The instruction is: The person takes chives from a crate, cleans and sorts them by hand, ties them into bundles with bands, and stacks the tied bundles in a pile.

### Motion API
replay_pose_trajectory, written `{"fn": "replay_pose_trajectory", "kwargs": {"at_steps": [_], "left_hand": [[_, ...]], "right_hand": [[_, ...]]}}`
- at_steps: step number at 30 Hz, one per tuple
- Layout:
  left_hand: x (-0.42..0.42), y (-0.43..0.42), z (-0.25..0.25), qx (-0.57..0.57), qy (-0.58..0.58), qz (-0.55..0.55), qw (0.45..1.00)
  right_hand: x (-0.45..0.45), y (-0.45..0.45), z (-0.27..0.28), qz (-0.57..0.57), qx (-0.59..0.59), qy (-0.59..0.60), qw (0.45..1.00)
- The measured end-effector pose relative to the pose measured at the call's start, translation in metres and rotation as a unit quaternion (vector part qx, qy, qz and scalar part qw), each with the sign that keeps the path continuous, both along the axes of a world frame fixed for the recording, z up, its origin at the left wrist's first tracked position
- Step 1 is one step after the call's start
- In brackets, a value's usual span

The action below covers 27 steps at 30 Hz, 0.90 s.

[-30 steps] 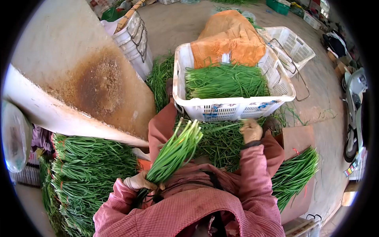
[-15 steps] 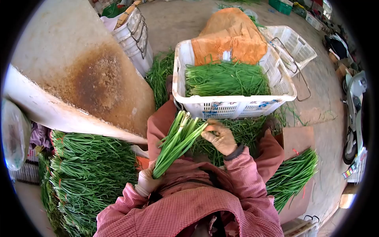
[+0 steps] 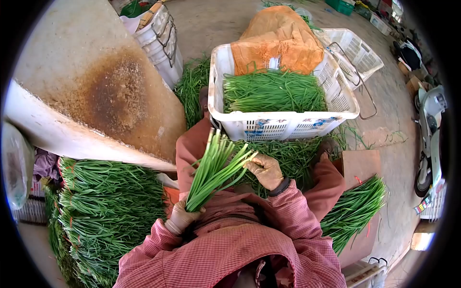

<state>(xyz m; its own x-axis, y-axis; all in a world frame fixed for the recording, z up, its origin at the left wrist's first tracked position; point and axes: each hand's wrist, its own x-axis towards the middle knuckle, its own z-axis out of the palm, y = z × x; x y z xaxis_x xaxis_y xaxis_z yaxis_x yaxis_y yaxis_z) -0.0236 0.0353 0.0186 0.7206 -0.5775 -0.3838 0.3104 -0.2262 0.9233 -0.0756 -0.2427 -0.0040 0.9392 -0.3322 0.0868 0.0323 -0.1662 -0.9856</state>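
My left hand (image 3: 185,215), gloved, is closed round the leafy end of a loose bunch of garlic chives (image 3: 210,175) in front of my lap. The bunch slants upward, pale stem ends at the top, and some stalks fan out to the right. At those right-hand stem ends, the fingers of my gloved right hand (image 3: 266,171) are pinched together on the stalks. Beyond my hands, a white plastic crate (image 3: 288,120) holds a layer of chives (image 3: 276,91), with an orange cloth (image 3: 281,45) draped over its far side.
Tied chive bundles (image 3: 110,221) are stacked at my left, below a stained white slab (image 3: 120,96). Another bundle (image 3: 355,211) lies on cardboard (image 3: 362,165) at my right. Loose chives (image 3: 288,158) cover the floor between my legs. A scooter (image 3: 430,139) stands far right.
The bunch stands a little more upright and its stalks have spread into two parts. My right hand has moved slightly down with the stalks on the right.
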Motion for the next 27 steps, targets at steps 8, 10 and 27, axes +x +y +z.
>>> {"fn": "replay_pose_trajectory", "kwargs": {"at_steps": [8,10,27], "left_hand": [[0.010,0.008,0.006,-0.002,0.149,-0.140,0.979],[0.009,0.004,0.020,-0.006,0.179,-0.132,0.975],[0.005,0.016,0.009,0.011,0.179,-0.121,0.976]], "right_hand": [[-0.003,-0.008,-0.008,-0.007,0.060,0.086,0.994],[0.002,-0.024,-0.032,-0.085,0.153,-0.006,0.985],[0.002,0.008,0.027,0.002,0.269,0.112,0.957]]}}
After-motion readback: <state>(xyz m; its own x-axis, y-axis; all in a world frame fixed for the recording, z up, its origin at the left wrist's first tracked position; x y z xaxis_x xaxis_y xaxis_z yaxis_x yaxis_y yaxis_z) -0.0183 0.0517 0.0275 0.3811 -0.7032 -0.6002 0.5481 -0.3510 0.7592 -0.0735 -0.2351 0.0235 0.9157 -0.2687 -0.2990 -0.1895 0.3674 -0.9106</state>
